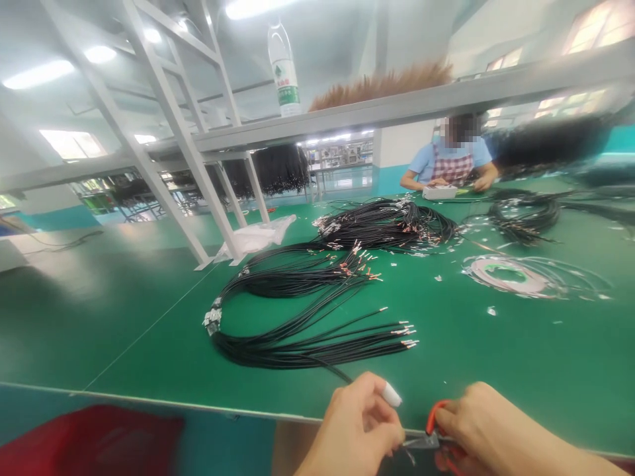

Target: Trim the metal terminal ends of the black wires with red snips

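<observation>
My left hand [354,423], a white cover on one fingertip, is closed with thumb and finger pinched at the table's front edge. A black cable [337,371] runs from the near bundle into it, and thin strands poke out past the fingertips. My right hand [479,423] grips red-handled scissors [430,441], whose metal blades point left and lie right by those strands. The near bundle of black cables [297,350] lies just beyond my left hand. Its bared ends point right, and it bends round at a silvery clump on the left.
More black cables [377,225] are heaped behind, with coils [526,215] at the right. A pale ring of strip [510,276] and scraps lie on the green table [149,297]. Grey rack posts [198,178] stand left, under a shelf with a bottle [285,73]. A person [451,162] sits opposite.
</observation>
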A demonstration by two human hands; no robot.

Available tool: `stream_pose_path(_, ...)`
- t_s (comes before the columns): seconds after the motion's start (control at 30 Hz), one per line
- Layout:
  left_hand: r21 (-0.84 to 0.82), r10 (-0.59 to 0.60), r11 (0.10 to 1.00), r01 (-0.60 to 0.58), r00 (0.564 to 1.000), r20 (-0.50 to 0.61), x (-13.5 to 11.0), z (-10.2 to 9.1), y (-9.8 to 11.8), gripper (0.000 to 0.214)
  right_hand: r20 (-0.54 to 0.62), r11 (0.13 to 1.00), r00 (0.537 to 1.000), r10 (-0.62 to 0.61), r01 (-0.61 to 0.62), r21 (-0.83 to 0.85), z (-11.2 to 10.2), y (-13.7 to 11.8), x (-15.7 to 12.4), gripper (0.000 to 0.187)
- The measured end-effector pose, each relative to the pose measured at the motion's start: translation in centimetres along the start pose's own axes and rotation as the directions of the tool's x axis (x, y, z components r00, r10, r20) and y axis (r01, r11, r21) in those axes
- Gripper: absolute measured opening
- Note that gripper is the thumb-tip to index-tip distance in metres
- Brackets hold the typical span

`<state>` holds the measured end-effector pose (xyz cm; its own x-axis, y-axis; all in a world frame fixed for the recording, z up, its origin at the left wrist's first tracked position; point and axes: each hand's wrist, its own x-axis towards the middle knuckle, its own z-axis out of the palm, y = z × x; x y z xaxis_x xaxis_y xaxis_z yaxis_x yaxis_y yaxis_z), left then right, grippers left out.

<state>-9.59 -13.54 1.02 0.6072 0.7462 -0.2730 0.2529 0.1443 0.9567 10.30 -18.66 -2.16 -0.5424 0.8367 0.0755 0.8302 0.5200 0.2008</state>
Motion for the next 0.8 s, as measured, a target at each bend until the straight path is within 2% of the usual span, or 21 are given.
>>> stream_pose_path(0.13,-0.026,0.014,1.000,-0.013,1.000,0.022,0.7,0.0,0.0,0.024,-0.020,0.996,0.999,0.028,-0.026,0.085,0.4,0.7,0.0,0.013)
stream_pose_path(0.27,-0.048,0.051,0.998,-0.050,0.998,0.026,1.7,0.1,1.0,0.021,-0.019,0.980,0.998,0.056,-0.051,0.192,-0.5,1.6,0.2,0.014)
stream_pose_path(0.37,-0.046,0.056,0.997,-0.054,0.997,0.046,2.1,0.3,1.9,0.020,0.040,0.969,0.993,0.108,-0.115,0.218,-1.4,1.8,0.3,0.015)
stream_pose_path(0.47,-0.054,0.043,0.998,-0.040,0.997,0.066,2.2,0.4,2.2,0.022,0.093,0.951,0.988,0.127,-0.148,0.273,-1.5,1.8,0.1,0.013)
stream_pose_path(0.67,-0.086,0.009,0.996,-0.002,0.997,0.074,1.9,0.4,1.7,0.023,-0.039,0.892,0.992,0.122,-0.093,0.443,0.5,1.6,-0.5,0.026)
stream_pose_path(0.8,-0.072,-0.019,0.997,0.024,0.997,0.068,1.7,0.4,1.4,0.021,-0.076,0.884,0.990,0.116,-0.068,0.462,0.8,1.5,-0.2,0.038)
